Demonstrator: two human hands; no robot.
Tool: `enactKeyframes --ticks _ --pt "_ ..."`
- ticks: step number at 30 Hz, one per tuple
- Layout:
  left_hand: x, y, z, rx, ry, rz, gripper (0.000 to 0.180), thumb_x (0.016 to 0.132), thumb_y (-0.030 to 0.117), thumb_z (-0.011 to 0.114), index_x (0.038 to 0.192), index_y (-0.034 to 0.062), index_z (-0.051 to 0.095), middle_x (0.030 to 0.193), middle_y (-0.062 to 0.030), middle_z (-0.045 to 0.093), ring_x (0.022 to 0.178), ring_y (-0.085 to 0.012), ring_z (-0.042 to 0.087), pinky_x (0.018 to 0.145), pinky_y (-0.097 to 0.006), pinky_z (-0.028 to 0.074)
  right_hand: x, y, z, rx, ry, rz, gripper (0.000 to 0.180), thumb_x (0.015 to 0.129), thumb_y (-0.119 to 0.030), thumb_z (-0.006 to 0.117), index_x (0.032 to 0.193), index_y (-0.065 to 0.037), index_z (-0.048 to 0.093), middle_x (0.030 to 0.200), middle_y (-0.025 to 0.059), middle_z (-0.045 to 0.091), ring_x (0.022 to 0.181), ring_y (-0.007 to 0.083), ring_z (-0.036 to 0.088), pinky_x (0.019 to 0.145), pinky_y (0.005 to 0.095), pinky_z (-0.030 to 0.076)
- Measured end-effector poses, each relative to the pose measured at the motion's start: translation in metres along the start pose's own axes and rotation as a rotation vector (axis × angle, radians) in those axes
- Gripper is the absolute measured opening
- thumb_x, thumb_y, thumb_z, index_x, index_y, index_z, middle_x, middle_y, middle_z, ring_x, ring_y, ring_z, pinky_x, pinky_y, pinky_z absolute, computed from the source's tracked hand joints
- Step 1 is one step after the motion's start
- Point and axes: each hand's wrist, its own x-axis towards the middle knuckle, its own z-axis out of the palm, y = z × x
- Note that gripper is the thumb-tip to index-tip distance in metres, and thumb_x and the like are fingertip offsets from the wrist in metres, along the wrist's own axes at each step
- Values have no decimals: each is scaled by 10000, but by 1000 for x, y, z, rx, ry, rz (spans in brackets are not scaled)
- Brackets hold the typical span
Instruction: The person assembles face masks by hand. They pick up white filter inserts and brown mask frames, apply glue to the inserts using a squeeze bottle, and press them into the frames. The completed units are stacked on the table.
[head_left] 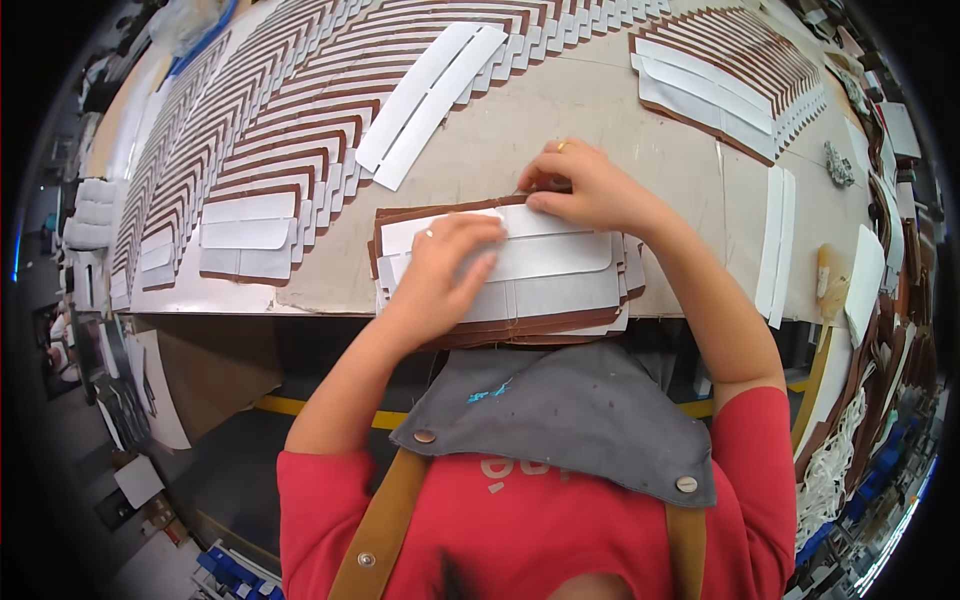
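Before me at the table's front edge lies a stack of brown panels [590,322] with pale grey-white faces and brown borders. A white strip [560,257] lies across the top panel, with a slit running along it. My left hand [445,265] rests over the left part of that strip, its fingers stretched out and somewhat blurred. At the stack's far edge, my right hand [575,185] has its fingers curled, thumb and forefinger close together by the brown border. Whatever lies between those fingertips is hidden.
Long overlapping rows of similar panels [285,165] cover the table's left and far side. Another fanned row [720,80] lies at the far right. Loose white strips [432,105] lie on the left rows, and more white strips [775,245] on the right, near a brush-like tool [825,275].
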Motion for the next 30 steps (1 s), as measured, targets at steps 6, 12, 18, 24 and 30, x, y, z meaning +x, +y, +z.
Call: enactKeyframes --ticks 6,12,18,24,30 --pt "18 -13 -4 118 217 -33 295 831 99 566 1121 54 534 1218 -142 449 1153 -316 407 970 -394 324 9 -5 5 -36 -28 -33 52 763 -147 600 780 -99 592 810 31 588 874 217 515 803 344 383" --pt "29 -9 -11 278 139 17 219 835 128 570 1035 39 553 1146 -97 506 1092 -263 459 938 -369 309 -11 -18 9 -270 183 -190 14 813 -97 553 819 -88 560 790 38 580 847 225 520 785 344 375" --pt "55 15 -12 200 31 97 97 834 117 564 892 42 546 879 -61 545 893 -215 494 818 -320 299 -46 -25 -16 -131 214 -14 56 824 -86 558 849 -39 541 753 79 583 719 222 548 710 321 414" --pt "76 33 3 167 -38 144 81 842 111 551 876 38 545 839 -66 541 838 -212 491 798 -314 297 -96 -9 -46 152 174 225 126 823 -107 587 880 1 558 701 47 573 650 115 522 600 260 434" --pt "98 37 33 181 -54 230 106 842 111 547 928 49 543 944 -84 552 895 -239 503 838 -336 316 -130 3 -63 212 241 441 113 798 -96 610 828 8 574 708 38 569 670 116 518 612 251 433"
